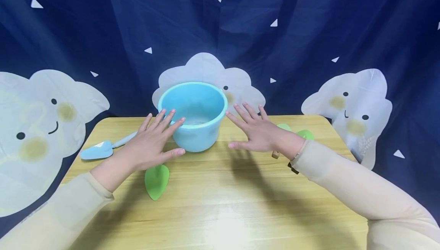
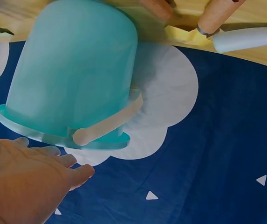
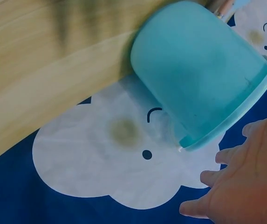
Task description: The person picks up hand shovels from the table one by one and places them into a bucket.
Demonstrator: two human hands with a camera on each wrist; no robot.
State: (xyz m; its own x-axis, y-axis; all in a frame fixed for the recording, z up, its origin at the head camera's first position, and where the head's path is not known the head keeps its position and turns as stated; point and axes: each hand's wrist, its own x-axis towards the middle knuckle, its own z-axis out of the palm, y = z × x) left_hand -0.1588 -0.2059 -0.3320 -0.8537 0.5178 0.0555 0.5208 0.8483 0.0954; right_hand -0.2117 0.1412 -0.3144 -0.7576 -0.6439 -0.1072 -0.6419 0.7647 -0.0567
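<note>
A light blue bucket [image 1: 203, 137] stands upright, mouth up, toward the back of the wooden table, and its inside shows no contents. My left hand [image 1: 149, 145] hovers at its left front with fingers spread, overlapping the rim in the head view. On the other side, my right hand [image 1: 259, 131] is held up with fingers spread, palm toward the bucket. Neither hand holds anything. The left wrist view shows the bucket's white carrying handle [image 2: 110, 122] hanging along the rim. Below my left hand lies a green leaf-shaped blade [image 1: 157, 183], its other end hidden by that hand.
At the table's left lies a small light blue trowel [image 1: 99, 150]. Beyond my right wrist are green pieces [image 1: 306, 134], with a wooden handle end [image 1: 275, 154] showing below the wrist. Wooden handles [image 2: 219, 16] and a yellow piece [image 2: 187, 35] appear beside the bucket. A navy cloud-patterned curtain [image 1: 240, 24] hangs behind.
</note>
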